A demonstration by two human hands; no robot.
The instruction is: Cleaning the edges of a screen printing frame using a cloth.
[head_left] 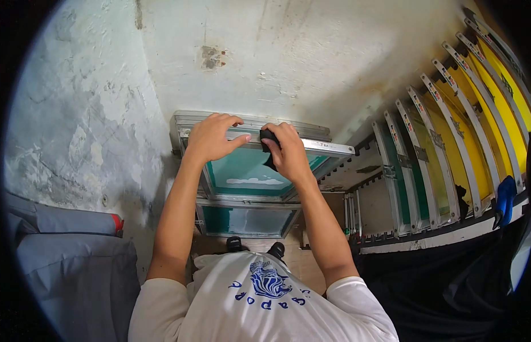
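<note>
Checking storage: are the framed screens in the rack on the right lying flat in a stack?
No, the framed screens stand on edge, side by side, in the rack.
</note>
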